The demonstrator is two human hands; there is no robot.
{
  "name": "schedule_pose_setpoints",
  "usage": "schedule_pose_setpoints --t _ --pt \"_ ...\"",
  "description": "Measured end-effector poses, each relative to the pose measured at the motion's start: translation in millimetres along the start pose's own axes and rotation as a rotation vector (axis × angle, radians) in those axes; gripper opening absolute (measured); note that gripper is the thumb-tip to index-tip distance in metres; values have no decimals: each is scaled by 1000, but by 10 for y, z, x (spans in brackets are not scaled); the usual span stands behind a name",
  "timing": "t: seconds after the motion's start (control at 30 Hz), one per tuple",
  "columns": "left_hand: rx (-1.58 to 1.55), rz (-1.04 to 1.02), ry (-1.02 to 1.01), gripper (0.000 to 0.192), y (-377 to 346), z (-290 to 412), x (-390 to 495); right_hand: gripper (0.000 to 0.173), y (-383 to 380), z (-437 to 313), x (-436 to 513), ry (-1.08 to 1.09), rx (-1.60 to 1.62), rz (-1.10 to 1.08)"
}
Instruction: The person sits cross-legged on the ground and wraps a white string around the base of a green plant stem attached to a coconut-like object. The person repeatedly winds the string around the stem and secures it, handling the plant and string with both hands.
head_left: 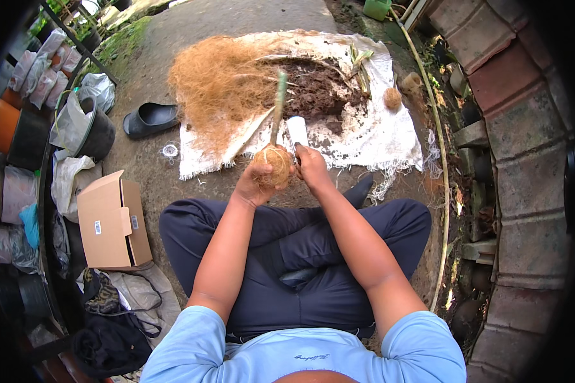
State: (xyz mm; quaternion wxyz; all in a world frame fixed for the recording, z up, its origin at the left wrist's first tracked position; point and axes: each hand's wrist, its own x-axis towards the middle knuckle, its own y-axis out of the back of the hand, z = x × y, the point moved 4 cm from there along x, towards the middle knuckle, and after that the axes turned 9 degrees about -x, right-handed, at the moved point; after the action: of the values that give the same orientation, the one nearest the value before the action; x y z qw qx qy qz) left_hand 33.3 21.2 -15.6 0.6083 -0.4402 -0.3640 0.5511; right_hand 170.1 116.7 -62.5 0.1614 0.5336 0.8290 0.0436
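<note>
My left hand is wrapped around a ball of coconut fibre, bound with pale string. A green-brown plant stem rises upright from its top. Close beside the ball, my right hand grips a hand tool with a dark handle and a broad, glaring pale blade; its exact kind cannot be told. The blade points away from me. Beyond both hands lies a white woven sack with frayed edges, bearing loose coconut fibre and dark, moist soil.
A second fibre ball and cut leaves lie on the sack's right side. Left are a black clog, a black bucket and a cardboard box. A long pole and roof tiles border the right.
</note>
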Motion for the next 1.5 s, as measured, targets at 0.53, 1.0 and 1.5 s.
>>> schedule_pose_setpoints --t 0.53,1.0,1.5 --pt "114 397 -330 69 205 145 90 19 -372 -399 -490 540 -679 -219" --pt "295 479 -402 65 110 223 88 22 -207 -740 -646 530 -714 -511" --pt "446 565 -342 44 335 197 138 13 71 -1007 -628 752 -583 -420"
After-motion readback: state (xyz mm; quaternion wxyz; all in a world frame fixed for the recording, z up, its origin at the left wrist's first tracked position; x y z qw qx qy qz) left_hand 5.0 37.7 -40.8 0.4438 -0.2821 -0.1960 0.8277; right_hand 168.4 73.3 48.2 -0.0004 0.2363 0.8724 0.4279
